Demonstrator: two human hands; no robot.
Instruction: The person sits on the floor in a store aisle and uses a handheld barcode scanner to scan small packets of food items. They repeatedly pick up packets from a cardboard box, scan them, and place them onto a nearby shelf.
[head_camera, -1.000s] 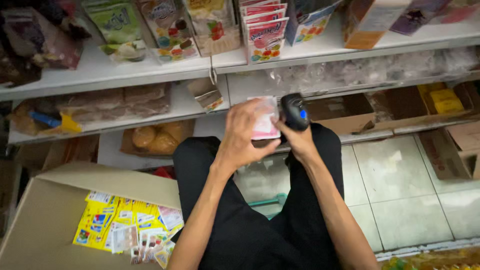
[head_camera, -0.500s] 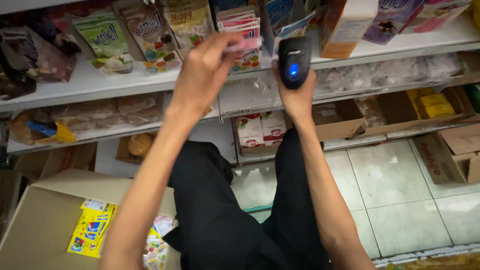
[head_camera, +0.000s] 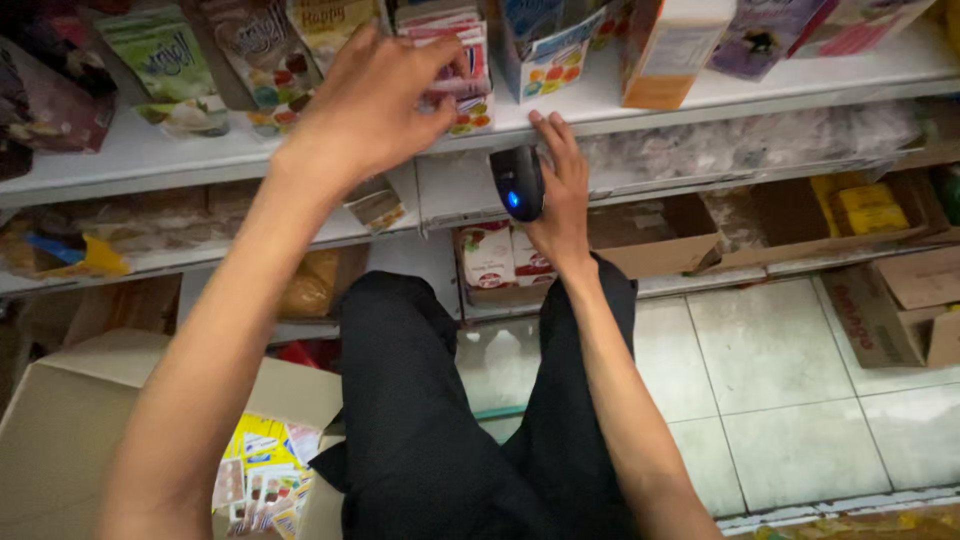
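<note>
My left hand (head_camera: 375, 100) reaches up to the upper white shelf (head_camera: 700, 85) and presses against a row of pink and white sachets (head_camera: 455, 55) standing there. My right hand (head_camera: 560, 195) holds a black handheld scanner (head_camera: 517, 182) with a blue light, its fingertips touching the shelf's front edge just right of the sachets. I squat in black trousers in front of the shelving.
Snack pouches (head_camera: 160, 60) and cartons (head_camera: 670, 45) line the upper shelf. Lower shelves hold wrapped packs (head_camera: 500, 255) and open cardboard trays (head_camera: 860, 215). An open cardboard box (head_camera: 80, 430) with yellow sachets (head_camera: 262, 470) sits at my lower left. Tiled floor lies to the right.
My left hand carried the pink sachet from in front of the scanner up to the shelf's row. My right hand with the scanner rose, then dropped back to the shelf edge.
</note>
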